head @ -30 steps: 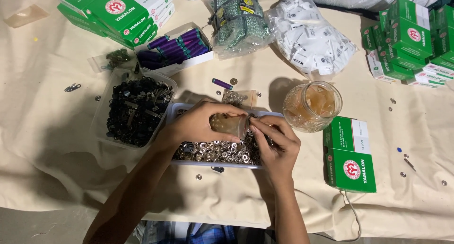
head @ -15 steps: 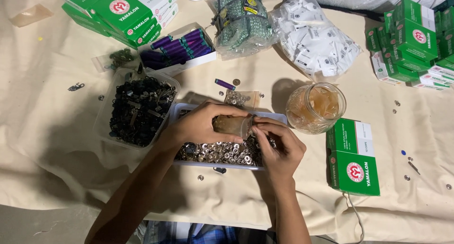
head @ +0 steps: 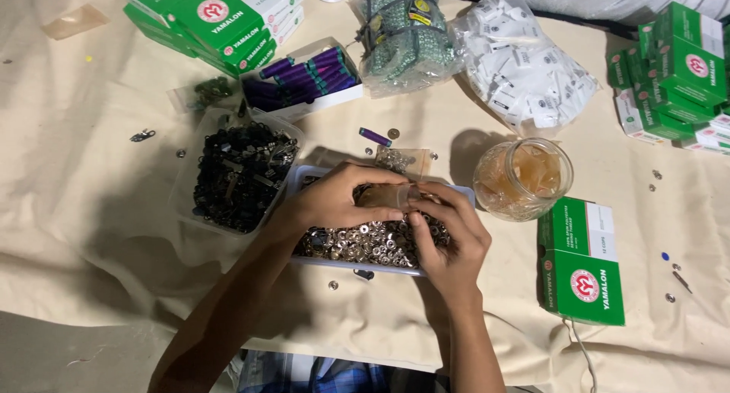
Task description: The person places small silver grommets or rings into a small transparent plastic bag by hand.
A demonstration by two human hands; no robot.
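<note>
Both hands meet over a shallow white tray [head: 464, 197] full of small silver metal rings and snaps [head: 365, 239]. My left hand [head: 334, 199] grips a small clear plastic bag [head: 388, 196] from the left. My right hand [head: 449, 237] pinches the same bag's right end with thumb and fingers, just above the silver pieces. What is inside the bag is hidden by my fingers.
A clear tub of black metal parts [head: 239, 172] sits left of the tray. A glass jar [head: 523, 178] stands to the right, a green box [head: 582, 260] beyond it. Purple tubes [head: 304, 77], green box stacks [head: 220, 16], and bags of small parts [head: 525, 70] lie at the back on cream cloth.
The hands stay over the tray with the small bag; fingers have shifted slightly along it. Nothing else has moved.
</note>
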